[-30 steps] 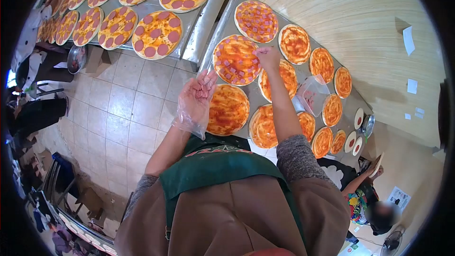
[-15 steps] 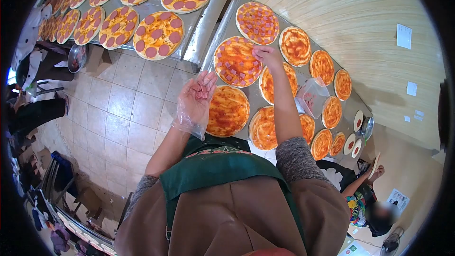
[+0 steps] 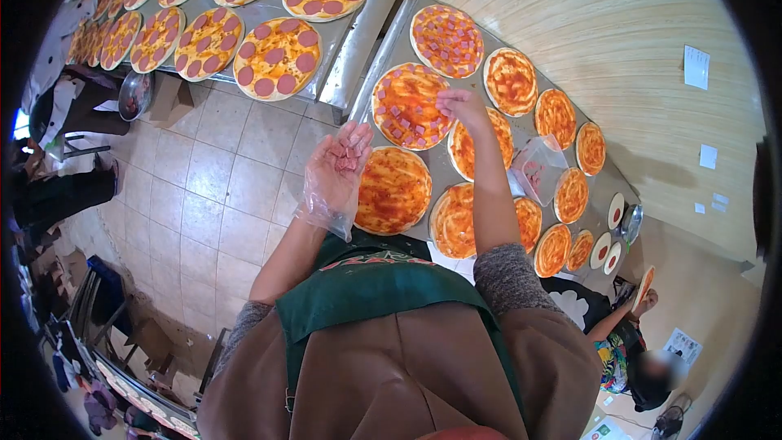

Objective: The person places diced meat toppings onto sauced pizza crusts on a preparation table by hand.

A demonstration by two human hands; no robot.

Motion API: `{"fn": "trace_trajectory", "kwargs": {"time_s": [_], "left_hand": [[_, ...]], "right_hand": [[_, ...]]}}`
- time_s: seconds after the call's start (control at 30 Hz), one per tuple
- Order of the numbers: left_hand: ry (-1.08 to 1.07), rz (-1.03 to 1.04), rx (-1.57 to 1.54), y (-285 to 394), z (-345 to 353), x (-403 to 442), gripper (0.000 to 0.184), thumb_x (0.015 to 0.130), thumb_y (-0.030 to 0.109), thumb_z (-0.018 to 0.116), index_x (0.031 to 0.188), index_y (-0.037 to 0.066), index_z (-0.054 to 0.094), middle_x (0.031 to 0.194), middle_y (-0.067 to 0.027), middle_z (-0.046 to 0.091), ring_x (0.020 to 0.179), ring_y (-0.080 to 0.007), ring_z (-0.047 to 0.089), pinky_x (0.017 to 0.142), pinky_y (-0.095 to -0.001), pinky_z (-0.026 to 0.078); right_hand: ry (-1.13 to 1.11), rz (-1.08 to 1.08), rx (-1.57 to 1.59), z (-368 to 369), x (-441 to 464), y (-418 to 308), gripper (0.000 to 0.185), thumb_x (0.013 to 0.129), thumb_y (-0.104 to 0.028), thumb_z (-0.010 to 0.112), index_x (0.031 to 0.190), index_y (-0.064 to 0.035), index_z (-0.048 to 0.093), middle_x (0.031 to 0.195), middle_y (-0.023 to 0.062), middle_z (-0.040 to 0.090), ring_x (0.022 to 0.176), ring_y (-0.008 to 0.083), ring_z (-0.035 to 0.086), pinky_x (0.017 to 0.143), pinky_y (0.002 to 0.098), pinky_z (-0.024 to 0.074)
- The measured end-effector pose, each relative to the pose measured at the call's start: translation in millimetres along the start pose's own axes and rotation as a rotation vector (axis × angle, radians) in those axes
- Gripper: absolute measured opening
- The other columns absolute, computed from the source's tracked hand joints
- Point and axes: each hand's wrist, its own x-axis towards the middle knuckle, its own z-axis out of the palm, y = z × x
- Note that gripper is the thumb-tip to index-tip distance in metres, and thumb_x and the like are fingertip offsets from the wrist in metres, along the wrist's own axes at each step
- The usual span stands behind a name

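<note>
Since the earlier frame, the right hand has shifted slightly toward the wearer, over the right edge of the part-dotted pizza; beyond, a co-worker's raised base has turned to show its red face.

The right hand's fingertips are drawn together, low, probably so that bits land just where wanted; whether they grip one I cannot tell. The left hand lies palm up, loosely cupped around pink meat cubes, likely to keep loose pieces from spilling while close by; thin, crinkled plastic bags around its wrist.

The part-dotted pizza lies flat on the grey, smooth table, between a thickly dotted pizza and a sauced one, its sauce glossy and streaky; a clear, square-sided tub with more pink meat sits right of the forearm, seemingly within easy reach.
</note>
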Motion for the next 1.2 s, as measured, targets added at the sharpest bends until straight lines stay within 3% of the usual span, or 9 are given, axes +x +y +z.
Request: {"fn": "trace_trajectory", "kwargs": {"time_s": [0.07,0.17,0.37,0.57,0.67,0.77,0.87,1.07,1.2], "left_hand": [[-0.018,-0.017,-0.018,1,-2,1,0.045,0.1,0.028,0.048,0.135,-0.001,0.05,0.141,-0.0184,0.054,0.132,-0.0281,0.052,0.109,-0.0371,0.044],[-0.028,-0.028,-0.031,0,-4,1,0.046,0.1,0.028,0.048,0.136,0.0,0.05,0.141,-0.018,0.054,0.133,-0.0277,0.051,0.109,-0.0373,0.043],[-0.043,-0.044,0.016,-4,-1,2,0.048,0.1,0.031,0.047,0.138,0.001,0.05,0.142,-0.0158,0.053,0.136,-0.0274,0.047,0.113,-0.0374,0.039],[-0.056,-0.063,0.037,-6,-2,3,0.051,0.1,0.032,0.048,0.14,0.001,0.047,0.145,-0.0152,0.051,0.137,-0.027,0.045,0.115,-0.0374,0.035],[-0.063,-0.065,0.037,-5,-3,4,0.052,0.1,0.033,0.048,0.141,0.002,0.046,0.146,-0.0152,0.049,0.138,-0.0269,0.044,0.115,-0.0378,0.034],[-0.055,-0.051,0.046,-4,0,3,0.051,0.1,0.033,0.048,0.141,0.002,0.047,0.145,-0.0151,0.05,0.138,-0.0269,0.044,0.115,-0.0382,0.034],[-0.039,-0.035,0.06,-2,5,0,0.05,0.1,0.033,0.048,0.139,0.002,0.049,0.143,-0.015,0.052,0.138,-0.027,0.045,0.115,-0.0384,0.034],[-0.055,-0.028,0.012,2,-5,1,0.048,0.1,0.033,0.048,0.136,0.002,0.051,0.141,-0.0145,0.054,0.137,-0.027,0.046,0.115,-0.0389,0.034],[-0.043,-0.04,0.007,-1,-6,4,0.048,0.1,0.033,0.049,0.137,0.002,0.051,0.14,-0.0142,0.054,0.137,-0.0272,0.045,0.115,-0.0391,0.034]], "right_hand": [[-0.027,-0.039,-0.092,-1,-6,0,0.022,0.085,-0.009,0.074,0.101,0.0035,0.066,0.092,0.0119,0.071,0.078,0.0157,0.07,0.064,0.0262,0.0563],[0.004,-0.123,-0.239,8,-13,-1,0.013,0.083,0.0,0.07,0.094,0.0041,0.066,0.089,0.0141,0.071,0.076,0.0166,0.07,0.058,0.0288,0.0582],[0.14,-0.238,-0.484,41,-19,-21,0.018,0.081,-0.002,0.071,0.097,0.0029,0.065,0.092,0.0121,0.071,0.078,0.0191,0.07,0.058,0.032,0.0592],[0.026,-0.384,-0.552,85,-7,-28,0.025,0.078,-0.004,0.076,0.099,0.002,0.066,0.086,0.0079,0.069,0.077,0.0172,0.066,0.075,0.0305,0.0543],[0.042,-0.404,-0.635,97,-9,-30,0.025,0.077,-0.005,0.077,0.099,0.001,0.066,0.086,0.0075,0.068,0.079,0.0177,0.066,0.076,0.0309,0.0539],[0.06,-0.341,-0.666,100,-12,-35,0.028,0.077,-0.007,0.075,0.101,-0.0025,0.063,0.093,0.0095,0.071,0.089,0.0244,0.069,0.079,0.0366,0.0537],[0.048,-0.366,-0.633,94,-3,-24,0.026,0.077,-0.008,0.076,0.098,-0.0033,0.063,0.094,0.0097,0.071,0.09,0.0246,0.069,0.079,0.0369,0.0536],[0.129,-0.125,-0.761,49,-27,-14,0.024,0.077,-0.011,0.076,0.096,-0.0046,0.061,0.091,0.0084,0.073,0.086,0.0248,0.07,0.076,0.0369,0.053],[0.161,-0.234,-0.735,44,-32,6,0.025,0.077,-0.011,0.076,0.097,-0.0071,0.062,0.088,0.0088,0.073,0.084,0.0257,0.07,0.074,0.0378,0.053]]}}
